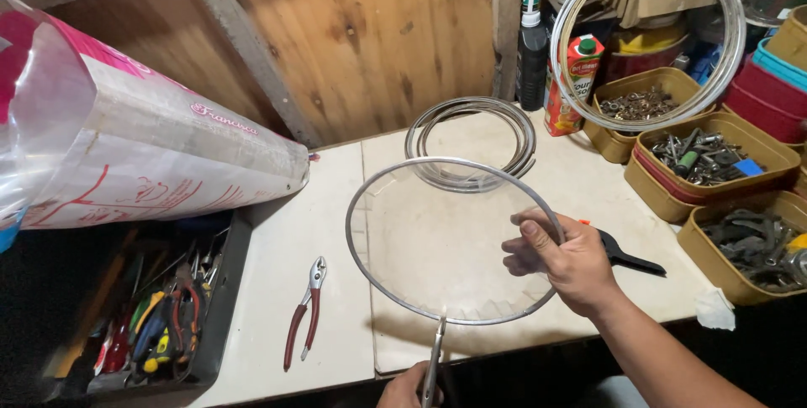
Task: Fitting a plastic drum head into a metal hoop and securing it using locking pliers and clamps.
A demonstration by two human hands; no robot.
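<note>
Two hands are engaged with one metal ring [455,240] covered by clear film, held up over the white worktop [286,240]. The ring's right rim is gripped by the right hand [565,258]; below the ring, a slim metal tool, likely scissors [434,366], is clasped in the left hand [408,389], its tip touching the lower rim. Trimming the film along the rim appears to be the step in hand; a steady ring would be needed. Left of the ring lie red-handled pliers [304,314]; behind it, spare rings [472,141].
</note>
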